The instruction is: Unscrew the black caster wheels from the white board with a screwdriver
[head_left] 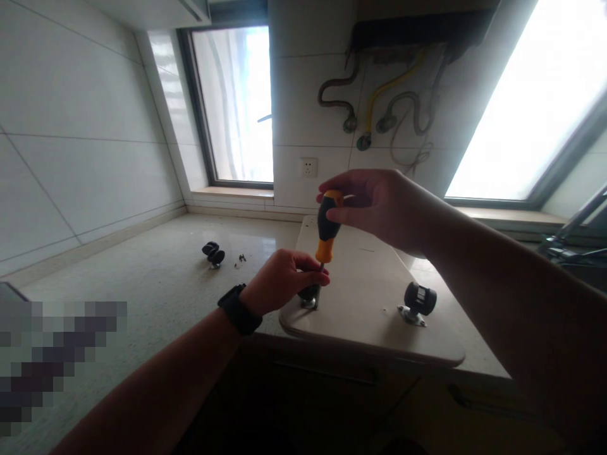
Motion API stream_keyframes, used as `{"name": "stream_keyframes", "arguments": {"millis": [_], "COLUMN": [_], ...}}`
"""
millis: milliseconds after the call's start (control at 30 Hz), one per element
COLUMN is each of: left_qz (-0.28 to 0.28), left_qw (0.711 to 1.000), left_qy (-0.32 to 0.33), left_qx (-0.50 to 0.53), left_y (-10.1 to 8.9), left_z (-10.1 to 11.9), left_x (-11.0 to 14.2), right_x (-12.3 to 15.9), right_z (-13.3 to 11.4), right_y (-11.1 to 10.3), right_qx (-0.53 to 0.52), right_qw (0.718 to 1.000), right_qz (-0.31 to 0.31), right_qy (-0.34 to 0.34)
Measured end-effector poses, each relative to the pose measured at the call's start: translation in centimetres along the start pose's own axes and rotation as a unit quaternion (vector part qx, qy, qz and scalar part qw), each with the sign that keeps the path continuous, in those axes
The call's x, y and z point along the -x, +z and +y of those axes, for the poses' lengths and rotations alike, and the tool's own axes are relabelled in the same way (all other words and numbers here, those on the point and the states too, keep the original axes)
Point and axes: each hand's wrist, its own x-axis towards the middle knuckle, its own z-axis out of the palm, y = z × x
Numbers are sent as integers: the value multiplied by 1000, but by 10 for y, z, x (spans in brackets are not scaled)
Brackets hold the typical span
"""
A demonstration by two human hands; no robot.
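Observation:
My right hand [374,205] is closed around the top of a black and orange screwdriver [327,230] that stands upright, tip down on a pale board [370,297] lying on the counter. My left hand [282,278], with a black watch on the wrist, is curled around a black caster wheel [309,296] at the board's near left corner, right at the screwdriver's tip. A second black caster [417,302] is fixed on the board's near right.
A loose black caster [213,253] and a few small screws [241,258] lie on the speckled counter [156,278] to the left. Tiled walls, two windows, a wall socket [309,167] and hoses stand behind. A faucet shows at far right.

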Motion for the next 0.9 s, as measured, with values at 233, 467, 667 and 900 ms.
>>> {"name": "stream_keyframes", "arguments": {"millis": [233,467,667,900], "left_qz": [14,44,64,-47], "left_qw": [1000,999,998,997], "left_qy": [20,15,14,46], "left_qx": [5,-12,-6,33], "left_y": [4,8,12,-3], "left_z": [-1,-2,-7,3], "left_x": [0,0,1,2], "right_x": [2,0,1,5], "right_z": [5,8,7,4], "right_y": [8,11,4,1], "right_qx": [30,130,-27,-27], "right_qw": [999,989,1000,998], "right_qz": [10,71,1,-53], "right_qy": [8,-15,2,-5]}}
